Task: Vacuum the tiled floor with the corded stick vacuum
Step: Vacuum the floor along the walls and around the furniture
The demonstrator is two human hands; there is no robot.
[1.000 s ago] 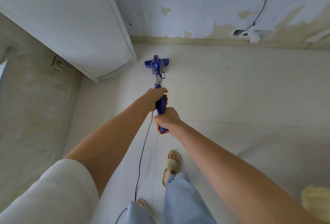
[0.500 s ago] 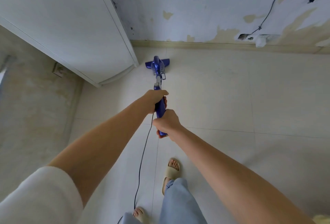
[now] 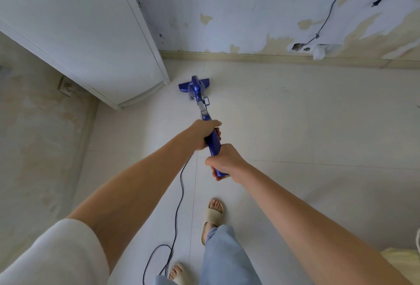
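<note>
Left hand [image 3: 203, 133]: my upper hand on the handle; fingers [image 3: 217, 130] curled round the blue shaft, clamped on it, thumb lying along the top.
Right hand [image 3: 225, 159]: my lower hand, gripping the end of the handle; fingers wrapped under and closed on it, the handle tip showing just below the palm.
Stick vacuum [image 3: 200, 96]: blue, held out in front of me and tilted forward; the shaft runs from my hands down to the head.
Vacuum head [image 3: 193, 85]: flat on the tiled floor, near the corner of the white cabinet and short of the skirting along the back wall.
Cord [image 3: 179, 194]: black, leaves the handle under my left hand, hangs down beside my left forearm and lies in a loose loop on the floor by my left foot.
Tiled floor [image 3: 295, 125]: pale large tiles with thin joints; one joint runs between my feet toward the vacuum.
White cabinet [image 3: 91, 35]: stands left of the vacuum head, its base raised slightly off the floor.
Back wall [image 3: 250, 12]: paint peeling in patches; a dark cable [image 3: 327, 16] runs down it to a socket [image 3: 318, 49] just above the skirting.
Feet: beige slides; right foot [image 3: 213, 213] forward, left foot [image 3: 178, 274] at the bottom edge.
</note>
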